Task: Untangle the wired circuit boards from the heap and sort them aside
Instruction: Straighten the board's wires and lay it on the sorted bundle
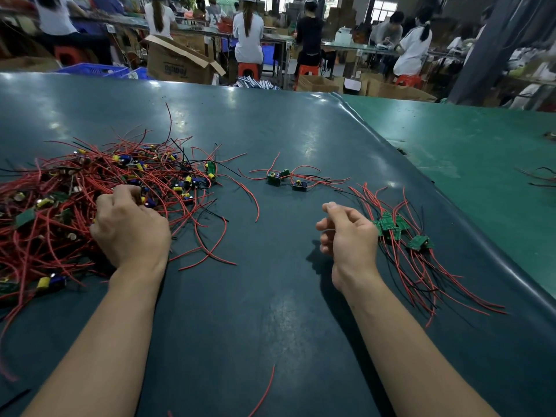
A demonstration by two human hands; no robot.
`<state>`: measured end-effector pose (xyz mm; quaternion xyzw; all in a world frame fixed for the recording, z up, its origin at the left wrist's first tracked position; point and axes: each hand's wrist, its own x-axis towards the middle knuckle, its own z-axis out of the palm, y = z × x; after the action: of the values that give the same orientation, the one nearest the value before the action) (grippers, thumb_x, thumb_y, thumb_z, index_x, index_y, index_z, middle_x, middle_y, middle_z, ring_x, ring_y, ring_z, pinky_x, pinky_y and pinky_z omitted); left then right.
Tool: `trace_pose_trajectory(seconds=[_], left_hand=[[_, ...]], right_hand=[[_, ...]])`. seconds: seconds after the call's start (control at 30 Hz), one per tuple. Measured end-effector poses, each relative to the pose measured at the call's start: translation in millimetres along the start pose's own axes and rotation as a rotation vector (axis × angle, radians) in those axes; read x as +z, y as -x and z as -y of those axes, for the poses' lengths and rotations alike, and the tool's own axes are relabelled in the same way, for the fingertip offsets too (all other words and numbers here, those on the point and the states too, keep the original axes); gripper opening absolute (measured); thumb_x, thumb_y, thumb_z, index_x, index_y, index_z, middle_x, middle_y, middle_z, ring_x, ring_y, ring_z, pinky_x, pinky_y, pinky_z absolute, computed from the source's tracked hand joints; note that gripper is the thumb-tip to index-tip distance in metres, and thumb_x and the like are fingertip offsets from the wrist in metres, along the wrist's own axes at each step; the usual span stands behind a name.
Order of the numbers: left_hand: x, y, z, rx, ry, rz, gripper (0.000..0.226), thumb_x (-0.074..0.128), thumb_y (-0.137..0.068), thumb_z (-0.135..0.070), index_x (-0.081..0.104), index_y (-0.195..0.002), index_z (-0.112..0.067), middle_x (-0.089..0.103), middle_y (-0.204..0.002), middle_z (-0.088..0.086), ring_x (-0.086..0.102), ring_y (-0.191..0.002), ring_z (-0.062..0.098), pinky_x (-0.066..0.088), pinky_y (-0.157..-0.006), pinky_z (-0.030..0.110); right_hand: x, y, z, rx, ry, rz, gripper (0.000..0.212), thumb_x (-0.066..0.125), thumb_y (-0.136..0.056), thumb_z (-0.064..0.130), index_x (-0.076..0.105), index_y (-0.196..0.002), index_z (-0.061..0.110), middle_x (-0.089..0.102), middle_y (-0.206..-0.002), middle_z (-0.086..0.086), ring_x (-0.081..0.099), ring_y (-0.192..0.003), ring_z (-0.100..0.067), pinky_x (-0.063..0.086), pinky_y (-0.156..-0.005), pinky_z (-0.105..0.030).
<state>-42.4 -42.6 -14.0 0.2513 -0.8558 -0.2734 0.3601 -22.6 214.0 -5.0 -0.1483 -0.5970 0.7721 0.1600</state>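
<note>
Circuit boards with red and black leads lie in a tangled heap (90, 188) on the left of the dark mat (270, 311), small green boards with yellow and blue capacitors showing among the wires. The left hand (129, 230) rests knuckles-up on the near right part of that heap, its fingers curled down into the wires; whether they actually pinch a board or a lead cannot be told, since the fingertips are hidden.

A loose red wire (264, 392) lies alone on the mat near the person, between the two forearms. Farther off, right of the heap and well apart from it, a few boards (285, 179) sit together in a small cluster with their red leads splayed out.

The right hand (346, 233) hovers above the mat, palm turned leftward, fingers loosely curled with the thumb close to the forefinger, holding nothing that can be seen. Just right of it lies the sorted group of boards (400, 230), green faces up, their red and black leads trailing toward the near right edge of the mat.

Beyond that edge runs a lighter green table surface (481, 152). At the far side of the room, people (248, 34) sit on red stools at workbenches, beside an open cardboard box (177, 64).
</note>
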Motion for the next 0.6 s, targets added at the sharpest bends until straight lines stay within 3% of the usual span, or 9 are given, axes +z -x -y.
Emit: trace_pose_trajectory(seconds=[0.2,0.3,0.4,0.5,0.6], left_hand=[[-4.7,10.7,-6.5,0.138,-0.066,-0.188,0.025,0.050,-0.090,-0.026,0.066,-0.108,-0.018,0.070,-0.101,0.010,0.046,-0.105,0.035,0.030,-0.091,0.048],[-8.2,14.9,-14.6,0.227,-0.036,-0.247,0.025,0.049,-0.090,-0.025,0.068,-0.106,-0.021,0.069,-0.093,0.009,0.049,-0.097,0.034,0.029,-0.083,0.042],[-5.5,27.6,-24.4,0.355,-0.016,-0.099,0.021,0.058,-0.085,-0.018,0.069,-0.103,-0.016,0.069,-0.089,0.012,0.054,-0.089,0.037,0.035,-0.077,0.043],[2.2,33.9,-24.6,0.277,-0.143,0.148,0.023,0.062,-0.084,-0.020,0.070,-0.105,-0.015,0.071,-0.095,0.011,0.054,-0.098,0.037,0.037,-0.086,0.045],[4.7,27.2,-17.6,0.206,-0.147,0.158,0.023,0.063,-0.084,-0.026,0.070,-0.104,-0.017,0.071,-0.097,0.009,0.051,-0.103,0.036,0.035,-0.090,0.045]], right_hand=[[3.1,2.8,-2.4,-0.051,0.101,0.050,0.015,0.062,-0.094,0.018,0.063,-0.083,0.007,0.060,-0.050,0.002,0.043,-0.037,-0.009,0.033,-0.037,-0.018],[5.7,3.0,-4.6,-0.090,0.148,0.070,0.015,0.061,-0.094,0.017,0.063,-0.082,0.008,0.060,-0.049,0.002,0.043,-0.038,-0.008,0.033,-0.038,-0.018],[7.7,3.7,-7.1,-0.126,0.213,0.091,0.015,0.062,-0.094,0.017,0.064,-0.081,0.010,0.060,-0.050,0.002,0.044,-0.040,-0.008,0.034,-0.038,-0.018],[7.7,3.6,-8.2,-0.143,0.239,0.101,0.015,0.062,-0.094,0.017,0.065,-0.080,0.012,0.061,-0.050,0.002,0.045,-0.041,-0.008,0.034,-0.039,-0.018],[7.6,3.3,-8.6,-0.145,0.234,0.105,0.015,0.062,-0.094,0.016,0.064,-0.079,0.012,0.061,-0.050,0.002,0.044,-0.040,-0.008,0.034,-0.038,-0.017]])
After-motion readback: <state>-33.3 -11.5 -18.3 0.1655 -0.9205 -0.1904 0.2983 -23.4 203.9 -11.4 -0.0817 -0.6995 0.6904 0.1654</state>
